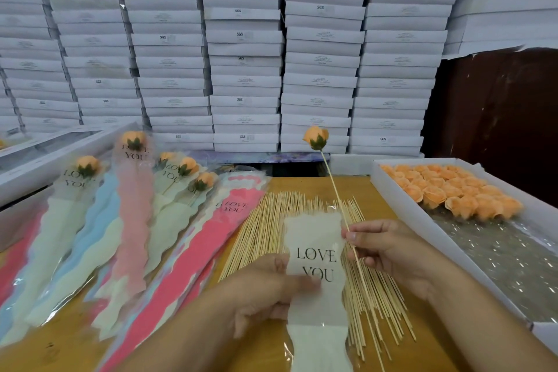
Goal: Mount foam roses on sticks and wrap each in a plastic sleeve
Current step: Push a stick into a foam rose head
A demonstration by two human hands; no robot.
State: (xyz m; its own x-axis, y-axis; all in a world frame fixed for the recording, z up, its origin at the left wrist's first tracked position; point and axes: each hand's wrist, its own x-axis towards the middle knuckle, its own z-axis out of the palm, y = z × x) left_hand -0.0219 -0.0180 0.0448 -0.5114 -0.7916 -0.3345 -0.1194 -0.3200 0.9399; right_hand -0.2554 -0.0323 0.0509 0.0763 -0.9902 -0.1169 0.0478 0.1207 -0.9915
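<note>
My right hand (389, 251) pinches a thin wooden stick (335, 187) that rises up and to the left, with an orange foam rose (316, 137) on its tip. My left hand (268, 290) holds a pale plastic sleeve (317, 284) printed "LOVE YOU", lying flat over the loose sticks (265, 229). The stick's lower part runs along the sleeve's right edge, outside it. Several wrapped roses (133, 178) lie fanned out at the left.
A white tray (404, 205) at the right holds several orange foam rose heads (453, 190). A stack of empty pink sleeves (193, 251) lies left of the sticks. White boxes (244, 48) are piled high behind the wooden table (305, 184).
</note>
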